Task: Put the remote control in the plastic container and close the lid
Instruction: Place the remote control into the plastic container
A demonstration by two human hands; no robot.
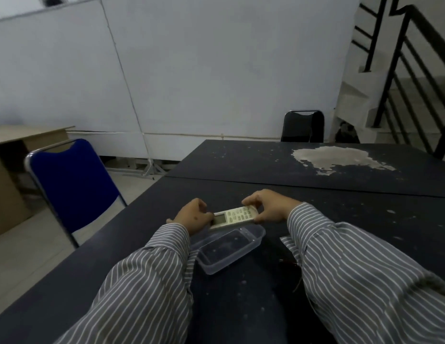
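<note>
1. Both hands hold the remote by its ends: the left hand is closed on the display end, the right hand pinches the keypad end between thumb and fingers.
2. Step in hand, as judged: placing the remote in the container. The remote is carried face up, just beyond the container's far long wall and close above it. Whether its near edge touches the rim cannot be told.
3. The container lies open on the dark table, near the person, between the two striped sleeves. It is set at a slant, and the remote lies at roughly the same slant.
4. No lid can be made out for certain. A clear edge shows by the left sleeve at the container's left end; it may be the lid, but this is not confirmed.
5. Next move, as judged: bring the remote toward the person until it is over the opening, keep it in line with the long walls, lower it flat and let go at both ends. The fit looks close lengthwise, so alignment matters. The lid must then be found and pressed on.
6. Condition of the remote: pale cream, slim and oblong, with a grey display at the left and rows of small buttons at the right. No damage is visible.
7. Condition of the container: clear plastic, rectangular with rounded corners, shallow and empty.
</note>
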